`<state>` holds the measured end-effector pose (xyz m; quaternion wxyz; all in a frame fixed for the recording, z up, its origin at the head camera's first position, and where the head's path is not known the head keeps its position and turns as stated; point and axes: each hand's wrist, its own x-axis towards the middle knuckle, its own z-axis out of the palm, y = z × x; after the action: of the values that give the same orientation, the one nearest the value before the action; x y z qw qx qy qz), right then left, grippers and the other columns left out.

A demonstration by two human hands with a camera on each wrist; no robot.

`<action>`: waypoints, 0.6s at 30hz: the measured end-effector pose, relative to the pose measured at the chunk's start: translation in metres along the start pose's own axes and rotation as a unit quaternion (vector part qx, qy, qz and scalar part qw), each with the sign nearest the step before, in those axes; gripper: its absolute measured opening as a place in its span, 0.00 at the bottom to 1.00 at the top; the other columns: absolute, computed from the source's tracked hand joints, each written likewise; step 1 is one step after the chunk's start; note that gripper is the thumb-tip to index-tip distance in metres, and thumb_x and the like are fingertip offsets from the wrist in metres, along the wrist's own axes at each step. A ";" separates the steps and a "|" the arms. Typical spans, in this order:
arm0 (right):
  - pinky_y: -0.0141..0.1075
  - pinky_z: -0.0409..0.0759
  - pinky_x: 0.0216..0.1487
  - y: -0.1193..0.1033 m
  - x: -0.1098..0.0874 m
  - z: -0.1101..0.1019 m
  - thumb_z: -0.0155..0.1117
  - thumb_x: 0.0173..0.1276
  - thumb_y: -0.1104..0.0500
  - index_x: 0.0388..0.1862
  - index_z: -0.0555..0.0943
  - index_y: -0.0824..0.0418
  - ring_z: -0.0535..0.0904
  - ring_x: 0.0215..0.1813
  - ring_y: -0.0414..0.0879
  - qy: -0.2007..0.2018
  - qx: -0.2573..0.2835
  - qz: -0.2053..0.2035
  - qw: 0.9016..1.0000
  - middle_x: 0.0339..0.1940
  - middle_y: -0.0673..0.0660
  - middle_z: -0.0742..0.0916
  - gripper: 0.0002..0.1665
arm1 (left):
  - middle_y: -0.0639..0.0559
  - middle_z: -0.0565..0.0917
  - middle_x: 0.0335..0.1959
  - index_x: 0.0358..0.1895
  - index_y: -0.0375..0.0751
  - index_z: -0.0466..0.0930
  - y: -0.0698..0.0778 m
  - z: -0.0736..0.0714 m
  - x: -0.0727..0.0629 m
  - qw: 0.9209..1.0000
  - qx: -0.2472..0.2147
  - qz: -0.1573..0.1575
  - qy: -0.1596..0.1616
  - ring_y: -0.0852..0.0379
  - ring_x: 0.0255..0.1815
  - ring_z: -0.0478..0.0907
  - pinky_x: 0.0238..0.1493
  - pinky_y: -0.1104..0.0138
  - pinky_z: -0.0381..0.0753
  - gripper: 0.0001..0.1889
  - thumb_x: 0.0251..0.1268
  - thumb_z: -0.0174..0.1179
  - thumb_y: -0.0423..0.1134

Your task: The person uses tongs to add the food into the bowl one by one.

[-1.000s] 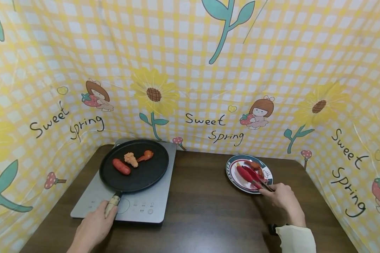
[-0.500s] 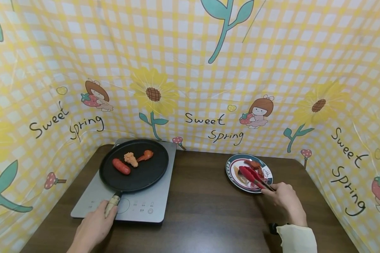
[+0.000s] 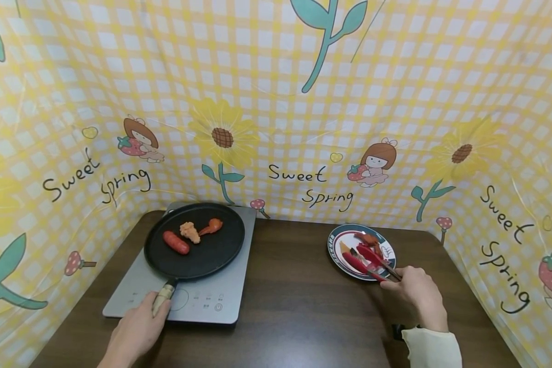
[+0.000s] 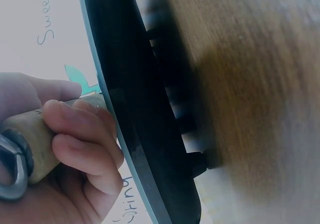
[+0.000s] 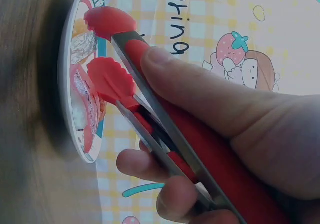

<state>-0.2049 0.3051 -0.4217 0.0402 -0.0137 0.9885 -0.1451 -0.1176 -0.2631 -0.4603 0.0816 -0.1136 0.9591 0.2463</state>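
My left hand (image 3: 138, 324) grips the pale handle (image 3: 164, 296) of a flat black frying pan (image 3: 218, 258); the left wrist view shows fingers curled round it. In the pan lie a red sausage (image 3: 176, 242), a crumbly tan piece like fried chicken (image 3: 190, 232) and an orange-red piece with a thin end (image 3: 212, 226). My right hand (image 3: 416, 291) holds red-tipped metal tongs (image 5: 155, 94), thumb on one arm and fingers on the other. Their spread tips are over a patterned plate (image 3: 333, 255) at right. Reddish-brown food (image 3: 368, 238) and a silvery piece (image 5: 82, 48) lie on the plate, partly hidden by the tongs.
The pan stands on a silver induction cooker (image 3: 129, 294) with touch controls at its front. Brown tabletop (image 3: 285, 286) separates cooker and plate. A yellow-checked cloth (image 3: 276, 128) with printed flowers and lettering hangs round the back and sides.
The tongs' tips came together half a second ago, then spread wide apart over the plate. My left hand, the pan and its food have stayed put.
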 end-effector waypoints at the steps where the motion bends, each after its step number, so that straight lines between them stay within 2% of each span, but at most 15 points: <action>1: 0.43 0.65 0.25 -0.001 -0.001 0.000 0.67 0.53 0.32 0.38 0.83 0.56 0.72 0.27 0.51 0.000 -0.001 -0.001 1.000 0.27 0.58 0.79 0.30 | 0.43 0.75 0.29 0.61 0.31 0.62 0.000 0.000 0.000 1.000 0.000 -0.002 -0.001 0.49 0.25 0.69 0.23 0.56 0.67 0.37 0.69 0.38 0.65; 5: 0.43 0.66 0.24 -0.003 -0.002 -0.001 0.67 0.55 0.34 0.33 0.83 0.54 0.72 0.26 0.50 -0.001 0.001 -0.003 1.000 0.25 0.56 0.79 0.25 | 0.44 0.75 0.28 0.61 0.31 0.62 0.000 0.000 -0.001 1.000 0.001 -0.005 -0.002 0.49 0.24 0.69 0.23 0.57 0.66 0.37 0.69 0.38 0.65; 9: 0.43 0.67 0.24 -0.002 -0.001 -0.002 0.67 0.58 0.38 0.32 0.83 0.55 0.72 0.25 0.50 0.015 0.003 -0.016 1.000 0.23 0.55 0.78 0.21 | 0.41 0.75 0.30 0.61 0.30 0.62 -0.001 0.000 0.000 1.000 0.001 -0.002 -0.001 0.49 0.25 0.70 0.23 0.56 0.67 0.37 0.69 0.38 0.65; 14: 0.41 0.64 0.23 0.003 -0.001 0.000 0.67 0.61 0.44 0.26 0.81 0.54 0.69 0.23 0.49 0.028 0.007 -0.024 0.999 0.19 0.52 0.74 0.15 | 0.42 0.75 0.30 0.61 0.31 0.62 0.000 -0.001 0.000 1.000 0.003 -0.006 -0.001 0.49 0.25 0.70 0.23 0.56 0.67 0.37 0.70 0.39 0.64; 18: 0.40 0.62 0.23 0.004 -0.001 -0.002 0.66 0.62 0.44 0.24 0.79 0.55 0.67 0.23 0.49 0.030 0.011 -0.018 0.999 0.18 0.52 0.73 0.17 | 0.40 0.76 0.31 0.61 0.31 0.62 0.000 0.000 0.001 1.000 0.002 -0.008 -0.002 0.49 0.26 0.70 0.24 0.56 0.68 0.37 0.70 0.39 0.64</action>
<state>-0.2038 0.3099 -0.4209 0.0082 -0.0271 0.9872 -0.1567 -0.1182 -0.2631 -0.4601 0.0855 -0.1204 0.9586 0.2435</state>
